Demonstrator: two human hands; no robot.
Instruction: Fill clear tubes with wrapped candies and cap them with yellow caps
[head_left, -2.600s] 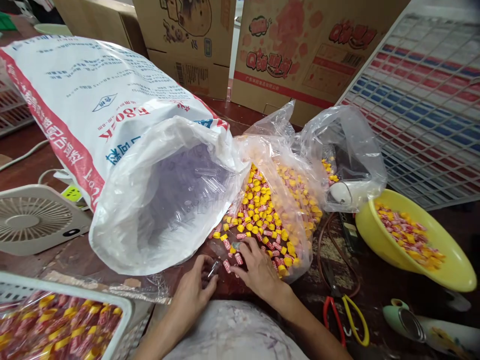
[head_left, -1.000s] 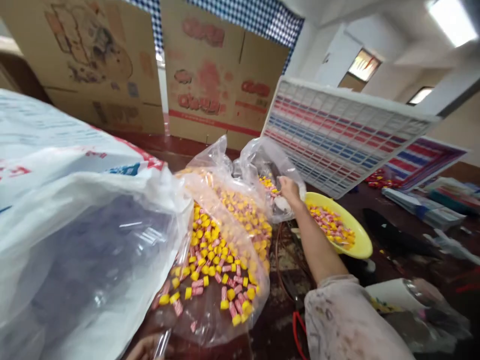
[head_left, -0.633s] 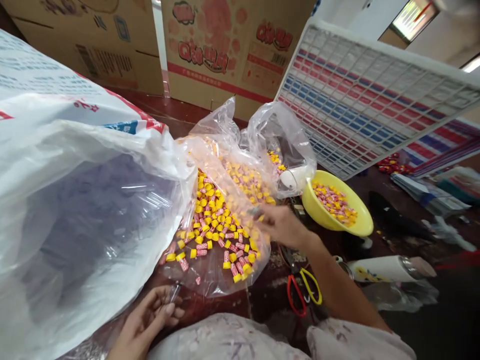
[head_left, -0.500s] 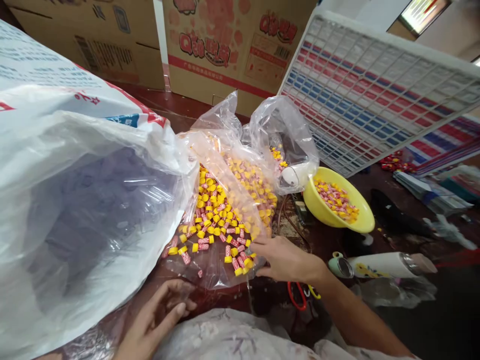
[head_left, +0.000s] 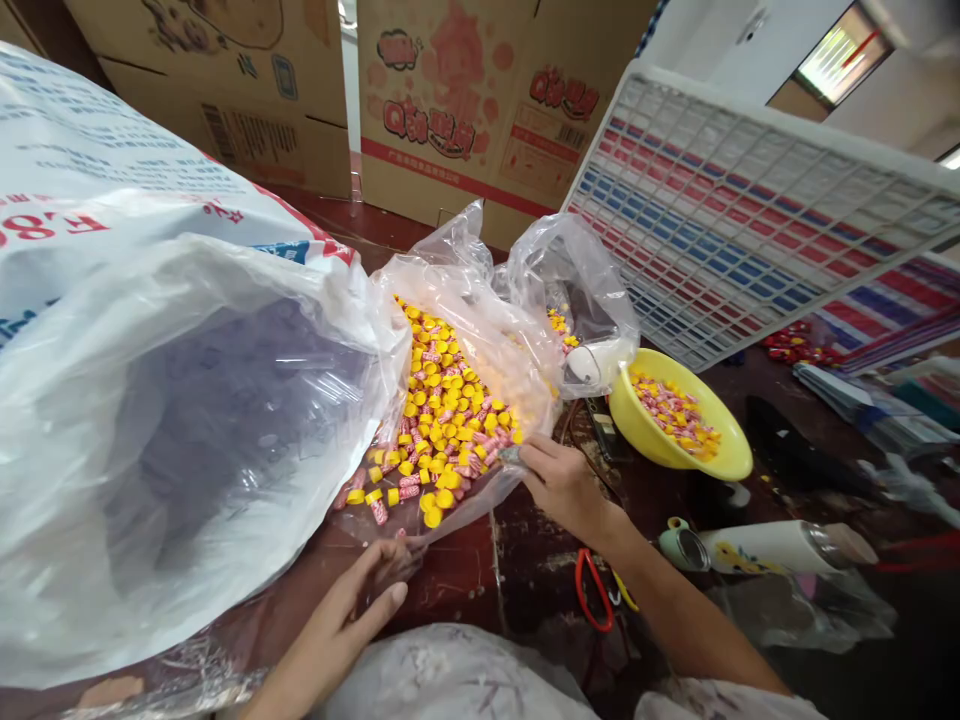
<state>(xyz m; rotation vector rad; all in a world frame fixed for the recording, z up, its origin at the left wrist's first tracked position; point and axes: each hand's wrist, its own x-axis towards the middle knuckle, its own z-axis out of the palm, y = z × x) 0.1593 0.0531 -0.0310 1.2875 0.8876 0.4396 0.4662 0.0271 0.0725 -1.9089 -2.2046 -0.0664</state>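
A clear plastic bag (head_left: 480,495) lies open on its side on the dark red table. Many small bottle-shaped pieces (head_left: 442,420) with yellow caps and red-and-white bodies spill toward its mouth. My right hand (head_left: 562,490) pinches the bag's edge at the right and lifts it a little. At the lower edge of the bag, my left hand (head_left: 367,590) has its fingers loosely curved, the thumb apart, and the fingertips at the plastic. To the left, a large white sack (head_left: 225,270) gapes with a clear liner showing inside.
A yellow bowl (head_left: 735,440) of similar pieces stands at the right, near another clear bag (head_left: 577,250). Red-handled scissors (head_left: 592,590) and a white flask (head_left: 772,547) lie closer. Behind are a white wire rack (head_left: 720,230) and cardboard boxes (head_left: 457,110).
My right hand has taken the bag's right edge and raised it, and the pieces near it have shifted inward. My left hand has moved up and right to the bag's lower edge.
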